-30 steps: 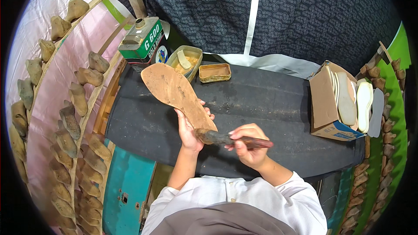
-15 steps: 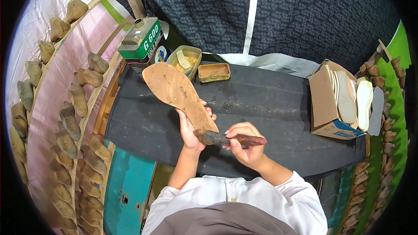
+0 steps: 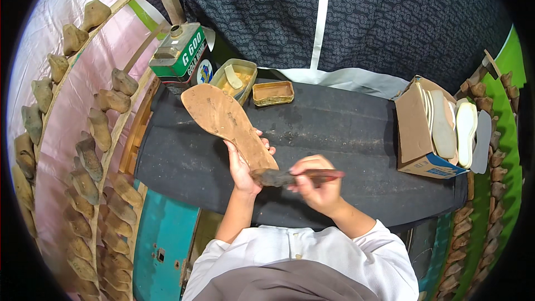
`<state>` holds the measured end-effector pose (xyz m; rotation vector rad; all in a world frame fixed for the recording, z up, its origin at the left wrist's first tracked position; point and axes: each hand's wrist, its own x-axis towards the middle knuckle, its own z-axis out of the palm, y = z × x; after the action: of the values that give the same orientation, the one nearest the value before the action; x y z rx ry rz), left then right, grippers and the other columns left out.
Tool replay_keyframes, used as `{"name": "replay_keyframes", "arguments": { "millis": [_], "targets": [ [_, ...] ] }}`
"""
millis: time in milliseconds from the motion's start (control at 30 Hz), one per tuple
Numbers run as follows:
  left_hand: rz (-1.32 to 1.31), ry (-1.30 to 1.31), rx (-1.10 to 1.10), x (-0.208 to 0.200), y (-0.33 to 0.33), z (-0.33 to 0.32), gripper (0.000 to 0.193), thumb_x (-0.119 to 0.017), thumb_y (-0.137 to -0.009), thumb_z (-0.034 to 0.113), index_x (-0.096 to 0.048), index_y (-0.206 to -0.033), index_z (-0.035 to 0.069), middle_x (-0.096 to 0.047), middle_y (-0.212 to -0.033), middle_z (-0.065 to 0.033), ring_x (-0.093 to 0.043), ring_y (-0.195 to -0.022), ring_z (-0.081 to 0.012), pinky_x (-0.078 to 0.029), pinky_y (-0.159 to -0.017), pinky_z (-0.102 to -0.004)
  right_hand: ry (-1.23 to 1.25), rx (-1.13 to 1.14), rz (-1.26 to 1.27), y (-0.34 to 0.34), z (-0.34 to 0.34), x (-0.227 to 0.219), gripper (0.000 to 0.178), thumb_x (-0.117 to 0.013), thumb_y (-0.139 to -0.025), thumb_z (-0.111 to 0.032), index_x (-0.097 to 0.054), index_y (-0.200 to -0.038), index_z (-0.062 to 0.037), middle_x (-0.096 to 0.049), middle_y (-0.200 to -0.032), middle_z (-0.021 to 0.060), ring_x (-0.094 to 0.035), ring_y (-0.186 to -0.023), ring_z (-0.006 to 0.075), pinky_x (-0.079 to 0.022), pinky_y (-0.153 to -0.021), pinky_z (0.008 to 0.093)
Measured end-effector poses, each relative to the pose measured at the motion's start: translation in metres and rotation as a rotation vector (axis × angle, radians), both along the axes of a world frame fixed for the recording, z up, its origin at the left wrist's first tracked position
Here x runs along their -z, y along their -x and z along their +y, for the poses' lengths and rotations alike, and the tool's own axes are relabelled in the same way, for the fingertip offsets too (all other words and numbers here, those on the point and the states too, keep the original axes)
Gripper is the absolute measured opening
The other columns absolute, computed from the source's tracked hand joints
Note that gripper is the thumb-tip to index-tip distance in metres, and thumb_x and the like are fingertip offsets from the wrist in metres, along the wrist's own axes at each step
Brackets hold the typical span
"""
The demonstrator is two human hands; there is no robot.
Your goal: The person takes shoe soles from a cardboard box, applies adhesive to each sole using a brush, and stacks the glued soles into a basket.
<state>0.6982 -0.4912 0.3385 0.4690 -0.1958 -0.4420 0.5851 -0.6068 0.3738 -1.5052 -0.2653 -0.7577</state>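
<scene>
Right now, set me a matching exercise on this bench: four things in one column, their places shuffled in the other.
Things
1. brown sole piece
2. brush
3. cardboard box
4. green metal can

Places
A. in the right hand
B. by the table's back-left corner
C. in the left hand
D. at the table's right end

Pairs: 1-C; 2-A; 3-D; 4-B

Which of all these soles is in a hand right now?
The brown sole, in the left hand; the other soles are grouped at the cardboard box, far right.
</scene>
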Motion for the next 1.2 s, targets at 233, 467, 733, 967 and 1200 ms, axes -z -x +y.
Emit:
{"name": "replay_keyframes", "arguments": {
  "millis": [233,467,733,967,1200],
  "targets": [
    [-0.004,0.044,0.042,0.001,0.003,-0.002,0.058,-0.023,-0.092,0.056,-0.040,-0.120,0.007,-0.048,-0.103,-0.0075,-0.050,-0.082,-0.0192,-0.044,-0.071,-0.0363,-0.017,-0.046,-0.001,0.000,0.005,-0.001,0.013,-0.056,-0.085,-0.005,-0.056,-0.096,0.0021,-0.052,-0.098,0.0138,-0.062,-0.069,0.0161,-0.053,-0.057,0.0231],
    [-0.015,0.083,0.116,0.005,0.001,-0.002,0.060,-0.022,-0.092,0.056,-0.039,-0.121,0.007,-0.048,-0.103,-0.0084,-0.050,-0.082,-0.0197,-0.044,-0.070,-0.0367,-0.072,0.012,-0.043,0.004,-0.001,-0.004,0.011,-0.057,-0.084,-0.003,-0.058,-0.093,0.0021,-0.054,-0.094,0.0119,-0.062,-0.068,0.0135,-0.053,-0.058,0.0230],
    [-0.072,-0.043,0.078,0.005,0.000,0.001,0.064,-0.020,-0.090,0.059,-0.039,-0.122,0.008,-0.049,-0.102,-0.0102,-0.052,-0.079,-0.0205,-0.046,-0.069,-0.0361,-0.040,0.156,0.105,0.000,-0.015,-0.012,0.008,-0.058,-0.081,0.000,-0.059,-0.089,0.0021,-0.055,-0.086,0.0097,-0.060,-0.064,0.0117,-0.051,-0.055,0.0223],
    [-0.092,-0.077,0.075,0.002,0.001,0.002,0.067,-0.023,-0.089,0.061,-0.039,-0.124,0.007,-0.050,-0.102,-0.0109,-0.054,-0.077,-0.0194,-0.048,-0.068,-0.0348,0.221,0.073,0.197,0.002,-0.026,-0.016,0.009,-0.061,-0.077,0.001,-0.062,-0.086,0.0010,-0.058,-0.084,0.0066,-0.061,-0.067,0.0101,-0.050,-0.060,0.0212],
    [-0.056,-0.056,0.073,-0.002,0.002,0.003,0.065,-0.024,-0.089,0.059,-0.041,-0.120,0.004,-0.051,-0.104,-0.0111,-0.054,-0.076,-0.0181,-0.049,-0.068,-0.0330,0.322,-0.161,-0.011,0.005,-0.033,-0.017,0.015,-0.066,-0.071,0.002,-0.063,-0.085,0.0023,-0.061,-0.084,0.0095,-0.060,-0.075,0.0167,-0.049,-0.061,0.0255]
  ]
}}
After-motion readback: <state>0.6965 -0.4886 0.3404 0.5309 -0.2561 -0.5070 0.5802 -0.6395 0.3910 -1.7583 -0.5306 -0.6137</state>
